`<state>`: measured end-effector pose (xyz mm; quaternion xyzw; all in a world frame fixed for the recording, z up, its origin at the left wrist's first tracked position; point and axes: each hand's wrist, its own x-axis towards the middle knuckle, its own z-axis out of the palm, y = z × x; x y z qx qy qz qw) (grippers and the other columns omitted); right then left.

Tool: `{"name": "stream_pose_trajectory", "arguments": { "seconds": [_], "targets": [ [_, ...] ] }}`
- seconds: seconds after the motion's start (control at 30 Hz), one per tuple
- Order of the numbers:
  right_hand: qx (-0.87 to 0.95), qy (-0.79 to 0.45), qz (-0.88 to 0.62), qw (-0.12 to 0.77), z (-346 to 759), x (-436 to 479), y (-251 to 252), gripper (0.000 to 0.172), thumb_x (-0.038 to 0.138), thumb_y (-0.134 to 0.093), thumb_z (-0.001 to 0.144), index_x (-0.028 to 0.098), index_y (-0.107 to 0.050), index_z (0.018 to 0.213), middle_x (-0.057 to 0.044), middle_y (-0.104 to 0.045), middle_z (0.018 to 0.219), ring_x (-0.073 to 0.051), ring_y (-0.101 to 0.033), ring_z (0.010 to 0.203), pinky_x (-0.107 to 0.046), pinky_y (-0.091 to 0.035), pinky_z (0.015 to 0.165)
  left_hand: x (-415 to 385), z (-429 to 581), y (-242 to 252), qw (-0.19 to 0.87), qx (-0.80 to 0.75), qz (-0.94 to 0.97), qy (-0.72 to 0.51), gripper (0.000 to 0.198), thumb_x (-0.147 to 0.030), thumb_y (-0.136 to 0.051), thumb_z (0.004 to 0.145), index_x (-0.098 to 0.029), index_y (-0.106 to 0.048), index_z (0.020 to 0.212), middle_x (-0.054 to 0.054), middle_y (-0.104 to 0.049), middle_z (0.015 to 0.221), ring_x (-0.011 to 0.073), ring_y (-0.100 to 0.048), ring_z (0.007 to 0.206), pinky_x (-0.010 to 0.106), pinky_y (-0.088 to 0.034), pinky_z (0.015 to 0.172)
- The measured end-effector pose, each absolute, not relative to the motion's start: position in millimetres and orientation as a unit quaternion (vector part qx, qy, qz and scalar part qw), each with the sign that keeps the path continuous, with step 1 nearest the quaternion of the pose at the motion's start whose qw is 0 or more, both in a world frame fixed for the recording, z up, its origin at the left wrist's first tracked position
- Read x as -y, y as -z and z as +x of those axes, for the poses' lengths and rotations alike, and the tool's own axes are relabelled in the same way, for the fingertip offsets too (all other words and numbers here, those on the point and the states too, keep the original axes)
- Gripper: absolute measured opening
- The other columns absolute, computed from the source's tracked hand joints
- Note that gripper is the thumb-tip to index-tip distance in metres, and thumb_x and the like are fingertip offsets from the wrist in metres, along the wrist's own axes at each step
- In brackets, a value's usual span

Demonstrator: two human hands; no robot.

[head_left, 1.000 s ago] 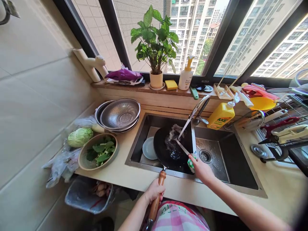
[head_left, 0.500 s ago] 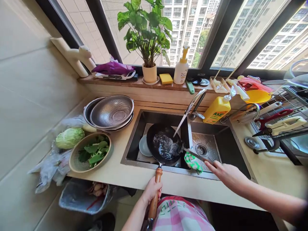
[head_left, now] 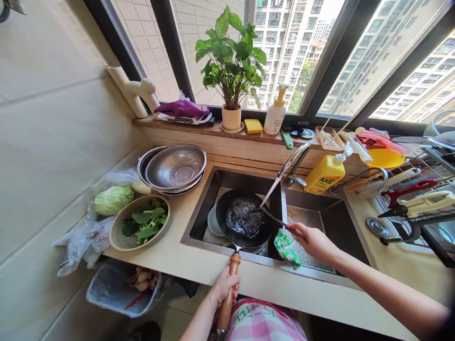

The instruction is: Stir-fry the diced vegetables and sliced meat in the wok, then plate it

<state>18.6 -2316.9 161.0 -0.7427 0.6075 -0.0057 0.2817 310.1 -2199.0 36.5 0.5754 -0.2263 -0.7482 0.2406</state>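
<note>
My left hand [head_left: 226, 287] is wrapped round the wooden handle of a black wok [head_left: 223, 230], which rests in the left basin of the sink. Water from the faucet [head_left: 294, 160] runs into the wok, and the water inside is rippling. My right hand [head_left: 314, 241] grips a long-handled dark utensil [head_left: 275, 219] with a brownish grip. Its head is down in the wok water, so its shape is hidden. Just below that hand, a green and white cloth [head_left: 286, 247] hangs over the basin divider. Part of a pale bowl [head_left: 212, 222] shows beneath the wok.
Left of the sink stand stacked metal colanders [head_left: 177, 166], a basket [head_left: 114, 235] of green leaves and a cabbage [head_left: 113, 200]. A yellow detergent bottle [head_left: 325, 174] is behind the right basin. A dish rack [head_left: 426, 189] fills the right side. A lined bin [head_left: 95, 297] sits below the counter.
The utensil's head has moved left and up inside the wok, and my right hand has shifted slightly left and up. My left hand keeps its hold. The camera view has shifted a little.
</note>
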Motion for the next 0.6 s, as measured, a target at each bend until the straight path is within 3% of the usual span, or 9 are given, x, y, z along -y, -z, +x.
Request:
{"name": "stream_pose_trajectory", "arguments": {
  "seconds": [0.23,0.33,0.43,0.6],
  "targets": [
    [-0.569,-0.179,-0.788,0.150,67,2273,-137,0.061,0.000,-0.036,0.081,0.017,-0.041,0.139,-0.018,-0.064,0.108,-0.026,-0.068,0.077,-0.033,-0.049,0.063,2203,313,-35,0.231,0.217,0.557,0.767,0.029,-0.038,-0.063,0.061,-0.022,-0.040,0.068,-0.007,-0.046,0.045,0.0063,-0.037,0.032,0.020,-0.027,0.036],
    [-0.573,-0.189,-0.786,0.133,66,2260,-126,0.067,-0.005,-0.034,0.077,0.018,-0.042,0.139,-0.018,-0.063,0.107,-0.026,-0.068,0.075,-0.032,-0.049,0.061,2205,316,-36,0.223,0.220,0.552,0.773,0.027,-0.037,-0.062,0.062,-0.022,-0.040,0.067,-0.006,-0.046,0.047,0.0066,-0.037,0.033,0.021,-0.029,0.037],
    [-0.628,-0.123,-0.751,0.164,80,2271,-108,0.059,0.001,-0.036,0.082,0.018,-0.041,0.139,-0.016,-0.065,0.102,-0.026,-0.067,0.079,-0.034,-0.050,0.066,2207,318,-37,0.210,0.237,0.555,0.769,0.023,-0.029,-0.061,0.060,-0.022,-0.040,0.066,-0.006,-0.046,0.044,0.0080,-0.039,0.032,0.021,-0.029,0.038],
    [-0.663,0.123,-0.659,0.334,129,2289,-86,0.042,0.015,-0.043,0.086,0.013,-0.052,0.128,-0.014,-0.065,0.110,-0.024,-0.063,0.099,-0.035,-0.048,0.086,2209,316,-32,0.190,0.256,0.595,0.738,0.019,-0.017,-0.056,0.058,-0.021,-0.042,0.071,-0.006,-0.047,0.039,0.0098,-0.042,0.030,0.021,-0.029,0.039]
  ]
}}
